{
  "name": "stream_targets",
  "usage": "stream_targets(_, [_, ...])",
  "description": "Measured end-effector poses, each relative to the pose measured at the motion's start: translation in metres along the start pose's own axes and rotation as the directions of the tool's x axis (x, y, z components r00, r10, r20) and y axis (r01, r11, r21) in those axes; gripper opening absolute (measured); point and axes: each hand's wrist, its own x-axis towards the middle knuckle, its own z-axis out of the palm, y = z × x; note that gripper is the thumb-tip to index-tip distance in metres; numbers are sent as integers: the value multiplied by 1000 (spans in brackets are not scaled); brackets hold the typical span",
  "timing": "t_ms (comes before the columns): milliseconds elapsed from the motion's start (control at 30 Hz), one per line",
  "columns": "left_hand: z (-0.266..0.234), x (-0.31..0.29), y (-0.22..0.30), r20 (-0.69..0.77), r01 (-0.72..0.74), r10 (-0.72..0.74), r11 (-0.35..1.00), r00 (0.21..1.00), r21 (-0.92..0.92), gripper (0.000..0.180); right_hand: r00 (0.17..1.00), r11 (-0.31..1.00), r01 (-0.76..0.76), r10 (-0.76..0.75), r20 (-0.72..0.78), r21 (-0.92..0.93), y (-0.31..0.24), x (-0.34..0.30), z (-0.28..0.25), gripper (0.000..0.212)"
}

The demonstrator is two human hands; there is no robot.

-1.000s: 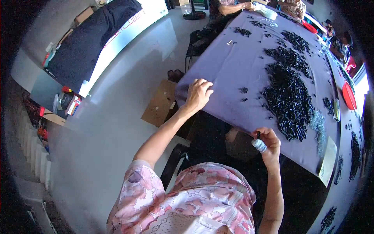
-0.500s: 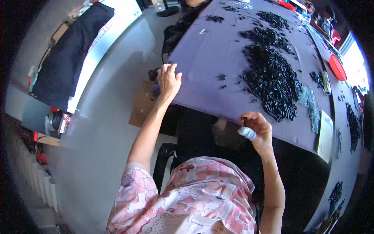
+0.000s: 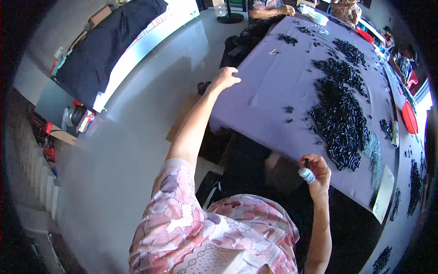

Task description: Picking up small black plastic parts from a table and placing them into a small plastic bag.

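Note:
My left hand reaches out over the left edge of the purple-covered table. Its thumb and forefinger show apart with nothing visible between them; the other fingers are hidden. At the near edge, my right hand is closed, pinching a small black piece upright between its fingertips. Just below that piece sits a silvery-white, rounded thing against the fingers; whether it is a wrapping on a digit or a separate object, I cannot tell. Beyond the right hand lies a large heap of short black tubular pieces.
Clear, glassy-looking small parts lie right of the heap, near a pale flat board at the corner. A red basin is farther right. Co-workers sit at the far end, one person's hand near the left corner. A cardboard box stands beside the table.
My view has swung left and up, bringing more of the far end into sight. My left arm stretches farther forward. The right hand keeps its pinch on the black piece.

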Motion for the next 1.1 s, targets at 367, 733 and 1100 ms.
stream_targets(367, [5,-52,-110,-389,356,-427,902,816,-244,15,1000,1000,-8,7,-29,-25,-1,-3,0,33])
stream_targets(733, [73,-221,-217,43,270,-271,963,962,25,25,999,999,48,-47,17,-9,6,-1,2,32])
stream_targets(1100, [86,-207,-188,50,402,-759,285,649,-870,10,999,995,-34,31,-38,-97,6,-2,6,32])
